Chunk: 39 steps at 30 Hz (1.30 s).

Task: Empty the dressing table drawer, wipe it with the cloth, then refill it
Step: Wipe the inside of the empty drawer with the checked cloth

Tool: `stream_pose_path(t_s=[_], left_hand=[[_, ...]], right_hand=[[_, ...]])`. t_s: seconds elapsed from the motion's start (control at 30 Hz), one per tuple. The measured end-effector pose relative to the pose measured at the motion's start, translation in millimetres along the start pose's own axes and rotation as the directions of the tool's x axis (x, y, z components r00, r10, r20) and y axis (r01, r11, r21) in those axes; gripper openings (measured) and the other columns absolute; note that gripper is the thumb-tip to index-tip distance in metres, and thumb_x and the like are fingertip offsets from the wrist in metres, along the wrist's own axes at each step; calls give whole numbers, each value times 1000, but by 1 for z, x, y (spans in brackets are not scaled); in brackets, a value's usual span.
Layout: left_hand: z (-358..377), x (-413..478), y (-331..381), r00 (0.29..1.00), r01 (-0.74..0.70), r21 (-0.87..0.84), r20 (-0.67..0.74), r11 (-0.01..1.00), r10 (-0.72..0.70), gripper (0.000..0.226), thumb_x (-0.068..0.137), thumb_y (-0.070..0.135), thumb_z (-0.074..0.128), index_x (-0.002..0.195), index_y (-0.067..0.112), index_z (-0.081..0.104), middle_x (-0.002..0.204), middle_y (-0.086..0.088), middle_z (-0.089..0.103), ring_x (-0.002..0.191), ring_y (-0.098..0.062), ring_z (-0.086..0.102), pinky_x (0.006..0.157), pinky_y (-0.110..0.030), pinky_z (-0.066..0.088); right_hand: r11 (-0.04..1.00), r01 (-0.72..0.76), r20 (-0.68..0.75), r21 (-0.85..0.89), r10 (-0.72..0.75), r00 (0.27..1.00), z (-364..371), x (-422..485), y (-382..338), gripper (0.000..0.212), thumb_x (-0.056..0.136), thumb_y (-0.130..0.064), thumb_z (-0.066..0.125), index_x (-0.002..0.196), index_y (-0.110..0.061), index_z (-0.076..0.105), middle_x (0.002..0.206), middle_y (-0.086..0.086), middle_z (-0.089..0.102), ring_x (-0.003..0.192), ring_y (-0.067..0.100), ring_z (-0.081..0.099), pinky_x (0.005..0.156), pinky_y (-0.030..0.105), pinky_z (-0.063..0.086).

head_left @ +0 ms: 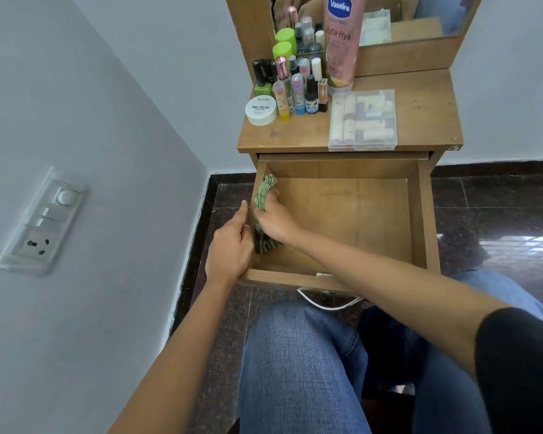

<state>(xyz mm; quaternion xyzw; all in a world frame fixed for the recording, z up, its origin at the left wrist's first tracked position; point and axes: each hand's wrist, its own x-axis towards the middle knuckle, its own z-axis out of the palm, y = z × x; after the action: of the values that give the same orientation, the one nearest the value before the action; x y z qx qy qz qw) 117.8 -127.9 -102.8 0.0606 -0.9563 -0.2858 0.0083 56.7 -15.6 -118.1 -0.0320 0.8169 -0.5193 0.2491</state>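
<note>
The wooden drawer [417,214] of the dressing table is pulled out, and nothing lies inside it except the cloth. My right hand [275,222] grips a green cloth [265,191] and holds it against the inner left wall of the drawer. My left hand [231,245] grips the drawer's left wall from outside, near the front corner. On the tabletop [420,114] stand several nail polish bottles [298,86], a white nail polish remover jar [261,110], a pink Vaseline lotion bottle [342,42] and a clear plastic box of tubes [362,119].
A mirror [420,17] rises behind the tabletop. The wall on the left carries a switch and socket panel [41,220]. My jeans-clad knees [301,364] sit just below the drawer's metal handle [329,300]. Dark tiled floor surrounds the table.
</note>
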Motion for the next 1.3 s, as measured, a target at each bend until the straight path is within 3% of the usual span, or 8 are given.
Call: stream_pose_path(t_s=[0.17, 0.6, 0.73, 0.9, 1.0, 1.17, 1.23, 1.3], left_hand=[[0, -1, -2, 999, 6, -34, -42, 999, -8, 54, 96, 13, 39, 147, 30, 34, 64, 10, 50, 57, -5, 49, 55, -29, 36], [-1, -1, 1, 999, 25, -33, -45, 999, -26, 56, 96, 11, 36, 148, 30, 33, 62, 9, 46, 57, -7, 47, 56, -30, 37], [-3, -1, 2, 998, 47, -48, -40, 998, -49, 56, 95, 11, 36, 148, 31, 32, 63, 5, 49, 57, -11, 48, 59, -34, 44], [-5, -2, 3, 998, 28, -48, -50, 998, -31, 55, 97, 10, 37, 148, 29, 32, 65, 4, 50, 58, -12, 49, 61, -35, 45], [-4, -2, 3, 998, 27, -44, -52, 999, -29, 54, 97, 9, 36, 148, 28, 33, 66, 1, 52, 58, -13, 49, 60, -36, 45], [-5, -3, 2, 999, 20, -55, -48, 998, -23, 53, 97, 10, 36, 148, 27, 35, 69, -1, 55, 58, -14, 50, 62, -37, 47], [-4, -3, 2, 998, 35, -58, -42, 998, -38, 53, 98, 11, 36, 147, 29, 35, 66, 4, 51, 57, -13, 49, 61, -36, 47], [-3, -2, 0, 998, 44, -54, -42, 998, -46, 53, 98, 12, 36, 147, 31, 35, 69, 6, 52, 57, -12, 49, 60, -34, 47]], right_hand=[[990, 30, 192, -139, -3, 981, 7, -15, 15, 71, 99, -24, 36, 150, -3, -9, 156, 21, 14, 123, 29, 48, 95, 32, 41], [990, 87, 12, -110, -86, 996, -11, -1, 7, 89, 82, -3, 54, 152, -13, 0, 118, 13, 58, 105, 27, 59, 79, 30, 50], [979, 156, 143, -134, -137, 980, -5, -26, 15, 79, 81, 6, 55, 150, -5, 15, 133, 19, 50, 121, 31, 52, 99, 39, 48], [928, 310, 494, -208, -174, 852, -32, -53, 17, 30, 79, 18, 46, 97, -5, 50, 86, 3, 56, 80, 16, 57, 66, 20, 47], [878, 390, 574, -278, -174, 800, -60, -53, 12, 48, 79, 17, 42, 120, -6, 54, 93, 7, 61, 79, 20, 63, 64, 29, 55], [573, 575, 537, -584, -258, 803, -89, -50, 19, 83, 79, 16, 38, 149, -29, 27, 136, -2, 52, 79, 9, 63, 59, 16, 51], [345, 656, 635, -671, -190, 749, -92, -51, 37, 87, 77, 18, 38, 148, -31, 28, 157, -9, 20, 107, 12, 62, 77, 23, 55], [253, 684, 687, -684, -90, 721, -93, -52, 58, 85, 79, 18, 37, 150, -28, 24, 159, -8, 7, 144, 17, 22, 110, 40, 37]])
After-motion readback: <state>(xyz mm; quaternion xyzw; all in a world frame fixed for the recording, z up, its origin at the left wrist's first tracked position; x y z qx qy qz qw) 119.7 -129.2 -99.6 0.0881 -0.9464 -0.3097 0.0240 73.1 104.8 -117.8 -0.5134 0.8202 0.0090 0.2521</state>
